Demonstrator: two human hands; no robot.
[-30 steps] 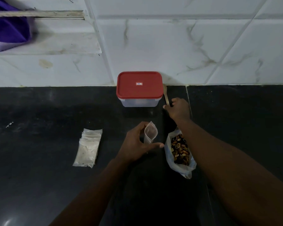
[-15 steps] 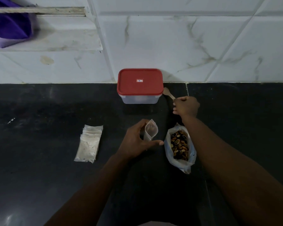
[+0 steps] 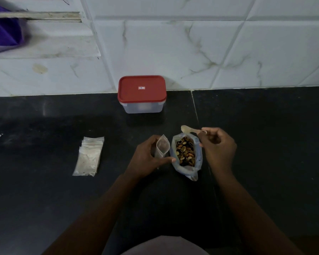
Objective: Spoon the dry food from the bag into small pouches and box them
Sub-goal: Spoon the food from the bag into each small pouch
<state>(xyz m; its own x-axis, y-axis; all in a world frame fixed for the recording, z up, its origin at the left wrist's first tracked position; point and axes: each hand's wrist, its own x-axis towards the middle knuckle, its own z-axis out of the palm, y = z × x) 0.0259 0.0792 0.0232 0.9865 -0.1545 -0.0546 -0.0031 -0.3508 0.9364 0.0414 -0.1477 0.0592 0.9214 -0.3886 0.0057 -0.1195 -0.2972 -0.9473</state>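
Left hand: the left hand (image 3: 147,157) is curled round a small clear pouch (image 3: 162,149), with the thumb across its near lower edge and the fingers behind it.
Small clear pouch: it stands upright in that grip, mouth open upward.
Right hand: the right hand (image 3: 217,148) pinches the handle of a pale spoon (image 3: 189,129) between thumb and fingertips; the other fingers are loosely curled.
Bag of dry food: the clear bag of dry food (image 3: 187,153) sits open between the two hands, just beside the left thumb tip. It holds brown, tan and dark pieces.
Spoon: its bowl points left of the right fingertips, over the bag's far rim.
Stack of pouches: the stack of pouches (image 3: 88,156) lies flat on the black countertop (image 3: 44,199), well left of the left fingers.
Box: the translucent box (image 3: 142,105) stands beyond both sets of fingers, well apart from them, against the tiled wall (image 3: 173,48). Its red lid (image 3: 142,89) is on.
Purple cloth: the purple cloth (image 3: 2,34) hangs far up and left.
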